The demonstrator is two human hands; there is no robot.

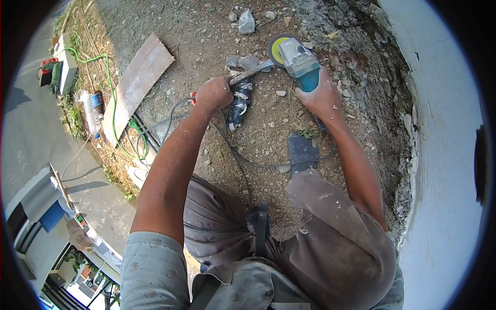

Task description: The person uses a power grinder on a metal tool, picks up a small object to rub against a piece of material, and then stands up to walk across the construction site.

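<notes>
Stony ground (268, 132) beside a wall (439, 129), edges lost in black. Left hand (214, 94) has fingers clenched round a metal tool (253, 72), near end hidden; right hand (323, 98) has fingers wrapping the grinder (301, 63), body partly covered, disc (275, 50) at tool's tip, contact unclear.

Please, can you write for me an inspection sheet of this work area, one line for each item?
Surface: bare, uneven ground, with loose pebbles.
Job's things: angle grinder with yellowish disc; flat metal piece, its end at the disc's edge. Whether the disc spins: cannot tell.
Clutter: curved board, plastic bottles, pale stone.
Hands: left grips the metal piece, right the grinder; no gloves.
Cables: grey cord loose on the ground, near the feet; green cord reaches the board.
Surroundings: white wall at right, paved road at left. Other people: nothing seen.
</notes>
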